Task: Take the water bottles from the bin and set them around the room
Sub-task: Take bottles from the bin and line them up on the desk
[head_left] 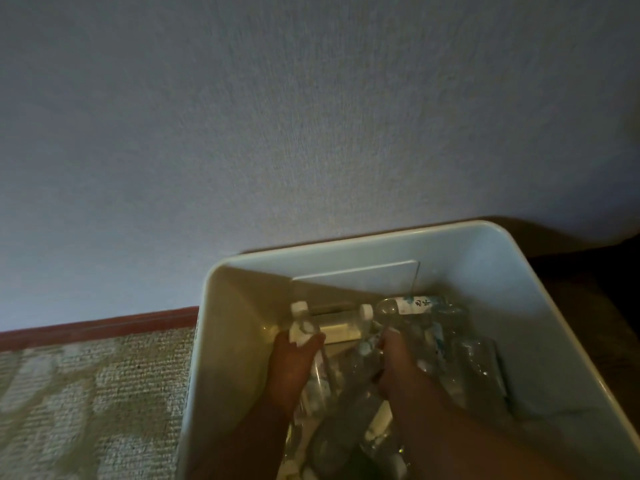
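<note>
A pale plastic bin (512,271) sits low in the head view, against the wall, with several clear water bottles lying in it. Both hands are down inside it. My left hand (294,365) is closed around the neck of a white-capped bottle (300,323) that points up and away. My right hand (401,368) grips another bottle (346,441) lying among the pile, its fingers partly hidden. A labelled bottle (412,306) lies across the far end, and one more white-capped bottle (346,325) lies sideways beside it.
A plain wall (277,133) fills the upper view. A red-brown baseboard (97,325) meets patterned carpet (86,403) on the left. Dark wooden furniture (595,306) stands to the right of the bin. The light is dim.
</note>
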The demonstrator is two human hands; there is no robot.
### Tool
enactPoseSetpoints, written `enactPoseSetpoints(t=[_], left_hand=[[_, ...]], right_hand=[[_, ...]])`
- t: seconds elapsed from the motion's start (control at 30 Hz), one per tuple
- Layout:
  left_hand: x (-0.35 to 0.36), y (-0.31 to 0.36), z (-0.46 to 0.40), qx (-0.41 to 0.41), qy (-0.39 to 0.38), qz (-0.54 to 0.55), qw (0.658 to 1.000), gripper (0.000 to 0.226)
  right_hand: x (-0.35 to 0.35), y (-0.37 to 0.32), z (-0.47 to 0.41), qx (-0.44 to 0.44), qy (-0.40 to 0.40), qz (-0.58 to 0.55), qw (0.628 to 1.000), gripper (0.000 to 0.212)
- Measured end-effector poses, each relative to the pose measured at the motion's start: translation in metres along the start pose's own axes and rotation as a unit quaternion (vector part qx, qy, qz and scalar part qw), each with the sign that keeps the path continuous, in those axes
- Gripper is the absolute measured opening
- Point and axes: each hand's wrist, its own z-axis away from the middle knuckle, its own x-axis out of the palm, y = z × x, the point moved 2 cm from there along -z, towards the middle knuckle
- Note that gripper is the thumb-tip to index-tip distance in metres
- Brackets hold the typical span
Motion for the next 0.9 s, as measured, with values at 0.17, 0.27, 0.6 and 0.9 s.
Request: enactPoseSetpoints(t=[0.17, 0.27, 0.6, 0.9], left_hand=[[-0.003, 0.01, 0.001, 0.015, -0.048, 0.026, 0.998, 0.046], [-0.005, 0.017, 0.011, 0.026, -0.086, 0.068, 0.994, 0.034], [-0.09, 0.167, 0.16, 0.056, -0.138, 0.129, 0.98, 0.061], [-0.253, 0.385, 0.346, 0.164, -0.05, 0.138, 0.975, 0.062]], right_hand=[[0.001, 0.021, 0.015, 0.0, -0.087, -0.09, 0.992, 0.034], [0.003, 0.017, 0.021, 0.019, -0.142, -0.158, 0.977, 0.046], [0.022, -0.055, 0.222, -0.086, -0.281, 0.024, 0.956, 0.05], [0.155, -0.176, 0.519, -0.169, -0.403, 0.179, 0.882, 0.052]])
